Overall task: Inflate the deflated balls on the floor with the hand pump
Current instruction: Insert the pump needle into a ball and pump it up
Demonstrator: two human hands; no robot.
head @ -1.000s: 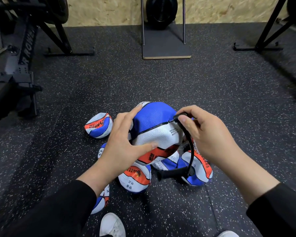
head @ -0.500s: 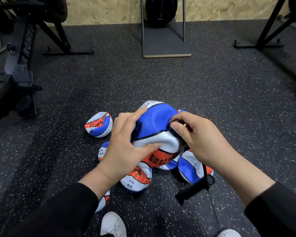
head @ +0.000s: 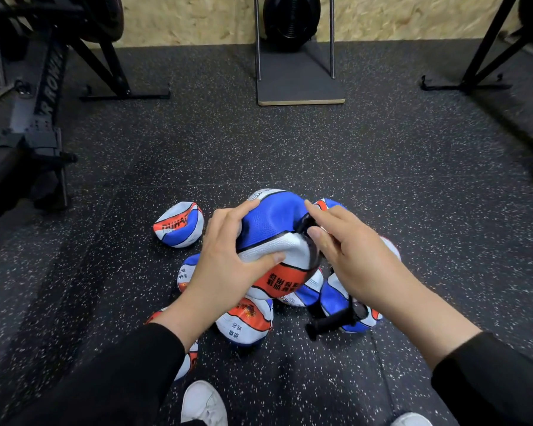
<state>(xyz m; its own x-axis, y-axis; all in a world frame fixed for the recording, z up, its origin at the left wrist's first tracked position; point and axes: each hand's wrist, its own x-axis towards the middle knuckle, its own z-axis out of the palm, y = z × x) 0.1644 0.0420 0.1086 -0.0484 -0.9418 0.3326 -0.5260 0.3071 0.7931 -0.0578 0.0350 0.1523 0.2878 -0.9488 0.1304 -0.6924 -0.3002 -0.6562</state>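
Note:
My left hand (head: pixel 225 259) grips a soft, dented blue, white and orange ball (head: pixel 274 222) held above the pile. My right hand (head: pixel 351 253) pinches the black hose end (head: pixel 306 224) of the hand pump against the ball's right side. The hose runs down behind my right hand to the black pump body (head: pixel 333 321), which hangs low over the floor. Several deflated balls lie beneath, among them one (head: pixel 179 226) to the left and one (head: pixel 243 321) under my left wrist.
Speckled black rubber floor (head: pixel 413 179) all round. A rowing machine (head: pixel 40 118) stands at the left, a board with a fan unit (head: pixel 299 84) at the back, a black frame (head: pixel 474 78) at the right. My white shoes (head: pixel 203 404) show at the bottom.
The ball and both hands dropped a little lower. My right hand pressed the hose end into the ball's side, and the pump body swung from under the ball to below my right wrist.

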